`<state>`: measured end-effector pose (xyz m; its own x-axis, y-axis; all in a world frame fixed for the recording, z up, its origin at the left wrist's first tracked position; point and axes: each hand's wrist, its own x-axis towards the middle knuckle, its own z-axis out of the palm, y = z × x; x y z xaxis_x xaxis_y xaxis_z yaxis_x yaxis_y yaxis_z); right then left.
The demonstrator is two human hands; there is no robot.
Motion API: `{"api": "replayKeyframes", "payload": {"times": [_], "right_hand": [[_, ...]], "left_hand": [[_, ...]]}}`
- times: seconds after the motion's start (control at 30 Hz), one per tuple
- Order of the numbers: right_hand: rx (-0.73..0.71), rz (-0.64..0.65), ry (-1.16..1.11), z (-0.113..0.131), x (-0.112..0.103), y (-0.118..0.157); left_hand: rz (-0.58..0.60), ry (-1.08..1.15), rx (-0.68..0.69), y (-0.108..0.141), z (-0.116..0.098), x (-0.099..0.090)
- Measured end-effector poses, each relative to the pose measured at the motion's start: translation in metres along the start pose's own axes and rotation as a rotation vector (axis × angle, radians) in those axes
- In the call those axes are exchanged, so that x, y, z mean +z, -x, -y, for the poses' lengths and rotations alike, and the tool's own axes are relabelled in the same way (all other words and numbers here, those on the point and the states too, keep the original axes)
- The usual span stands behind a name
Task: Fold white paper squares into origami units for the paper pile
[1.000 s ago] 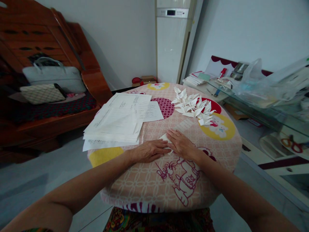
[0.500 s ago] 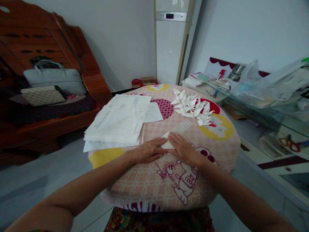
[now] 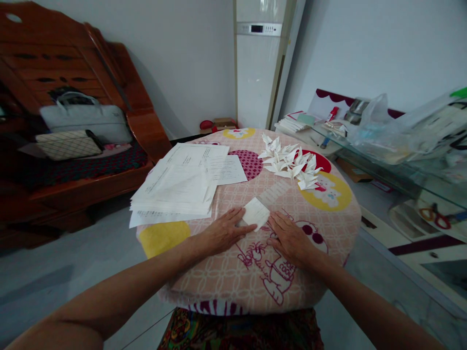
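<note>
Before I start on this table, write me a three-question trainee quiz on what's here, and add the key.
1. True or false: the paper shapes lie farther right than the paper stack.
2. What lies between the fingers of the left hand and the right hand?
A) scissors
B) a small paper
C) a bag
3. Fill in: the tablecloth circle beside the left forearm is ____.

Key: 1 true; 2 B; 3 yellow.
</note>
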<state>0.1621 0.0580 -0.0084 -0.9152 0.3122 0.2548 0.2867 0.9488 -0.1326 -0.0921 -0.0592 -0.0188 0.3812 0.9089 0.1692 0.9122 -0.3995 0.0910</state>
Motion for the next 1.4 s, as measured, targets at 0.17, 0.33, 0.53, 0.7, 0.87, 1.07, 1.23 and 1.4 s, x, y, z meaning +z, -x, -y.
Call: {"api": "replayKeyframes", "payload": {"times": [0.17, 0.33, 0.53, 0.7, 0.87, 1.07, 1.23, 1.4], "right_hand": [[0.07, 0.013, -0.156, -0.008, -0.017, -0.019], [0.203, -0.137, -0.332, -0.031, -0.003, -0.06], [0.384, -0.057, -0.512, -0.036, 0.011, -0.107], [0.561, 0.052, -0.827, -0.044, 0.004, -0.123], [0.766, 0.139, -1.105, -0.051, -0.006, -0.113], [0.992, -0.064, -1.197, -0.036, -0.003, -0.099], [1.051, -0.131, -1.129, -0.027, 0.004, -0.104], [1.067, -0.147, -1.07, -0.024, 0.003, -0.107]], "left_hand": [[0.012, 0.017, 0.01, 0.001, -0.001, -0.002], [0.026, 0.038, 0.04, -0.001, 0.0, -0.007], [0.017, 0.087, 0.055, 0.002, 0.0, -0.01], [0.012, 0.169, 0.052, 0.005, 0.003, -0.014], [-0.17, 0.347, 0.008, 0.004, 0.016, -0.023], [-0.399, 0.412, -0.108, -0.018, 0.024, -0.019], [-0.302, 0.269, -0.023, -0.035, 0.025, -0.01], [-0.254, 0.256, 0.016, -0.04, 0.027, -0.01]]}}
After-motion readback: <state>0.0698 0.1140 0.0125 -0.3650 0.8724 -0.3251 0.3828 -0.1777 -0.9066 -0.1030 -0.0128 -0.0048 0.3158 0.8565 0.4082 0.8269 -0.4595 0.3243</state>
